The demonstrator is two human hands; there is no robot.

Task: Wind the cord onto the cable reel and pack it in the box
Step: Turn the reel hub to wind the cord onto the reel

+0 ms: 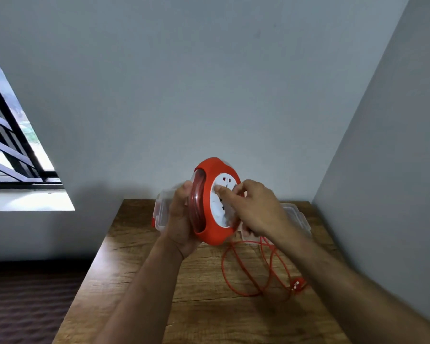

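- One table [139, 306], wooden, fills the lower middle of the frame and carries everything.
- One cord [227, 274], thin and orange-red, lies in loose loops on the table at lower right, ending in one plug [299, 286]. It looks light and limp, likely to snag or kink, so it is best guided near where it enters the reel.
- One left hand [181, 219], at centre, is wrapped around the rim of the cable reel [209, 202], holding it up on edge above the table.
- One right hand [256, 209] has its fingertips [219, 188] pressed on the reel's white socket face, fingers curled and close together; whether it grips a winding knob I cannot tell.
- One reel: rigid orange plastic, probably of modest weight and smooth, so the rim and centre are the sound places to hold.
- One box [163, 214], clear plastic, sits behind the left hand; one clear lid [296, 214] lies behind the right.
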